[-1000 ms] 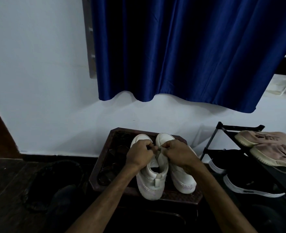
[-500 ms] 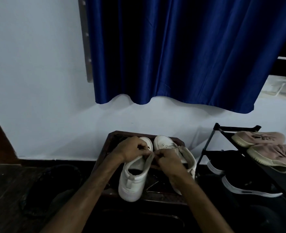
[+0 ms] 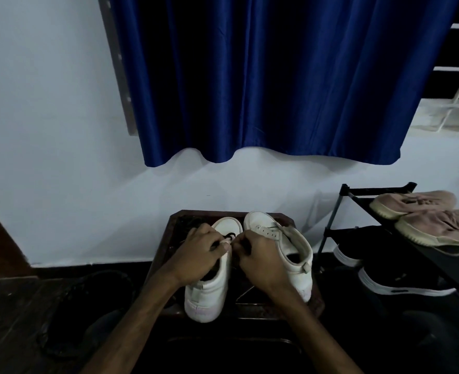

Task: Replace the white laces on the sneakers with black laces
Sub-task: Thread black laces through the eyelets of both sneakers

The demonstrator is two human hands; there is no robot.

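Two white sneakers stand on a dark wooden stool (image 3: 173, 221), toes toward the wall. The left sneaker (image 3: 209, 292) has a black lace (image 3: 229, 235) showing at its front eyelets. My left hand (image 3: 200, 252) rests over its tongue, fingers pinched at the lace. My right hand (image 3: 260, 259) meets it from the right, fingers closed on the same lace area. The right sneaker (image 3: 285, 238) stands beside it with empty eyelets and no lace that I can see. The rest of the lace is hidden under my hands.
A black shoe rack (image 3: 357, 191) stands at the right with pink sneakers (image 3: 425, 214) on top and black sneakers (image 3: 400, 282) below. A blue curtain (image 3: 276, 76) hangs on the white wall. A dark bag (image 3: 88, 306) lies on the floor at left.
The left sneaker has been pulled away from the right one and turned toward me; both hands have shifted onto its lacing. The right sneaker now stands uncovered.
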